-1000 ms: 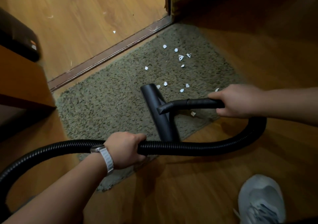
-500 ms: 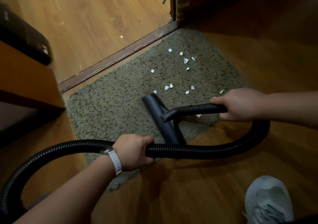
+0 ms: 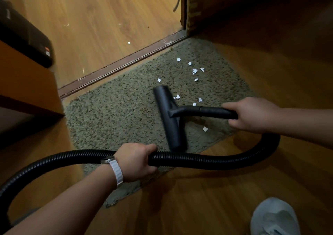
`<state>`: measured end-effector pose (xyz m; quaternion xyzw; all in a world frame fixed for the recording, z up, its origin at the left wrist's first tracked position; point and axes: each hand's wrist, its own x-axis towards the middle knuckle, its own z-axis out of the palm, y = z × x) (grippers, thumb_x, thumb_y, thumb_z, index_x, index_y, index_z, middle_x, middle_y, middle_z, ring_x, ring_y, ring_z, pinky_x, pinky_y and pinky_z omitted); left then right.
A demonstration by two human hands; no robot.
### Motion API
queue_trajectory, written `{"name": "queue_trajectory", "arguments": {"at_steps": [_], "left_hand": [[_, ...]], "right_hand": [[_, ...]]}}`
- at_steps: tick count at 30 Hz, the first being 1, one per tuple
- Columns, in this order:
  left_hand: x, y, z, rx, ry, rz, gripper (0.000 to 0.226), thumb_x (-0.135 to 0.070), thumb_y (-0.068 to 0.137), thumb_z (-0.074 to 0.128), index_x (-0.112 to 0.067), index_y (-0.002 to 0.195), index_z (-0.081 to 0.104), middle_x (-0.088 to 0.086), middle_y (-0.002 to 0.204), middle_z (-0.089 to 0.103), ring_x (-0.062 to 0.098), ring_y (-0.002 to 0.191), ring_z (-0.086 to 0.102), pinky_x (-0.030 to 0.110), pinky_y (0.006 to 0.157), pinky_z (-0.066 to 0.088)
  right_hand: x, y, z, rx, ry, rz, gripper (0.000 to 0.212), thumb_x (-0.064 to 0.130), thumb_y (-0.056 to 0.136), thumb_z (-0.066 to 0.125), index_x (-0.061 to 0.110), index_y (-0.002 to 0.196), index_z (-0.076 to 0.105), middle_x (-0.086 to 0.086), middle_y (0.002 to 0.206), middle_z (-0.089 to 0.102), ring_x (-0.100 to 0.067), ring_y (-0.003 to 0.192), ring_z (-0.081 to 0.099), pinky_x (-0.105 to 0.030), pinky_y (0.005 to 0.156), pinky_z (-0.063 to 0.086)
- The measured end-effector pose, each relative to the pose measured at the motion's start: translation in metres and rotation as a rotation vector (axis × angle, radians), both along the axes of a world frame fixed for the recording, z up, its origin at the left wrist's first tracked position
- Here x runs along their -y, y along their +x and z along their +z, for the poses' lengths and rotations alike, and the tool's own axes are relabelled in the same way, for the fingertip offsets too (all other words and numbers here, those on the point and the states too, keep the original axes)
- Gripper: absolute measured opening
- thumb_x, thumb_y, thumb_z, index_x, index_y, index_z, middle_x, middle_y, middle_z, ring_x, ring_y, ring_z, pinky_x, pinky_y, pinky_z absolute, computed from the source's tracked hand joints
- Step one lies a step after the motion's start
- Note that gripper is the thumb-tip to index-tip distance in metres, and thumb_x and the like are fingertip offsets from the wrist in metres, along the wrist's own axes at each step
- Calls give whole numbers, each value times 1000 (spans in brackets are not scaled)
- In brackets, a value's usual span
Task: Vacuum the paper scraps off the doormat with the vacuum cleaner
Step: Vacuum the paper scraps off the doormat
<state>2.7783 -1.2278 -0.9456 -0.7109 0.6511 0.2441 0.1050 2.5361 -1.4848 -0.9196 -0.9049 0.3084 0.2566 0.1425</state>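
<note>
Paper scraps (image 3: 194, 71), small and white, are scattered across the far-right part of the grey-green shag doormat (image 3: 115, 112), with one more scrap (image 3: 205, 129) lying nearer you, just right of the nozzle. Your black floor nozzle (image 3: 170, 120) sits on the mat, its long bar running away from you, slightly blurred; two scraps touch or nearly touch its right edge near the far end. Your right hand (image 3: 252, 114) is wrapped around the black wand handle (image 3: 214, 112), fingers curled fully about it. Your left hand (image 3: 137, 159) is closed around the ribbed black hose (image 3: 216, 160), thumb on top, a white-strapped watch (image 3: 115, 169) on that wrist. The hose crosses in front of you over the mat's near edge, loops right beneath your right hand, and trails off left toward the frame's bottom corner. Doormat lies on wooden floor (image 3: 198, 198), its far edge just beside a dark threshold strip (image 3: 122, 66). Beyond the strip, lighter floor carries a stray scrap (image 3: 128, 43) and bits of debris. Door frame corner (image 3: 189, 9) stands at the mat's far right corner. Orange-brown furniture edge (image 3: 27, 83) borders the mat's left side, a black object (image 3: 23, 36) behind it, unidentifiable. Grey sneaker (image 3: 273, 218) shows bottom right, well apart from the mat.
</note>
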Motion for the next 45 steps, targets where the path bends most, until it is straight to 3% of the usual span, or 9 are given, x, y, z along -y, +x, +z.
{"name": "queue_trajectory", "arguments": {"at_steps": [6,13,22,26,36,45], "left_hand": [[9,4,3,3,-27,95,29,-53,81,60,-27,94,54,-11,63,43,15,67,52,26,59,35],[13,9,6,-1,-60,115,29,-53,80,61,-27,87,52,-6,68,51,20,76,63,27,59,37],[10,10,6,8,-33,88,29,-55,81,59,-31,83,43,-9,65,45,20,75,63,27,59,35],[9,13,6,30,-52,102,28,-53,80,60,-27,88,53,-7,64,44,20,74,62,27,59,35],[10,19,3,18,-79,170,31,-53,79,59,-25,89,56,-9,69,54,19,71,62,28,60,44],[6,23,4,50,-114,213,33,-55,77,60,-25,91,58,-8,69,56,18,73,62,27,59,42]], "right_hand": [[35,5,7,70,-8,-212,19,38,94,60,36,113,59,1,69,59,-16,59,56,-28,49,38],[35,14,2,30,38,-216,23,37,94,61,36,117,60,2,72,59,-14,61,56,-27,50,37],[17,57,-8,33,-88,54,16,40,89,58,35,103,56,7,70,56,-12,62,53,-27,49,36],[23,58,-6,45,-81,-10,15,38,90,59,35,104,56,6,70,56,-13,61,53,-27,49,35],[40,64,-8,101,-75,-211,16,35,90,61,33,106,61,2,73,60,-16,62,56,-26,50,37],[37,83,-13,103,-49,-147,18,38,90,61,36,107,61,3,76,60,-15,65,57,-26,51,39]]}}
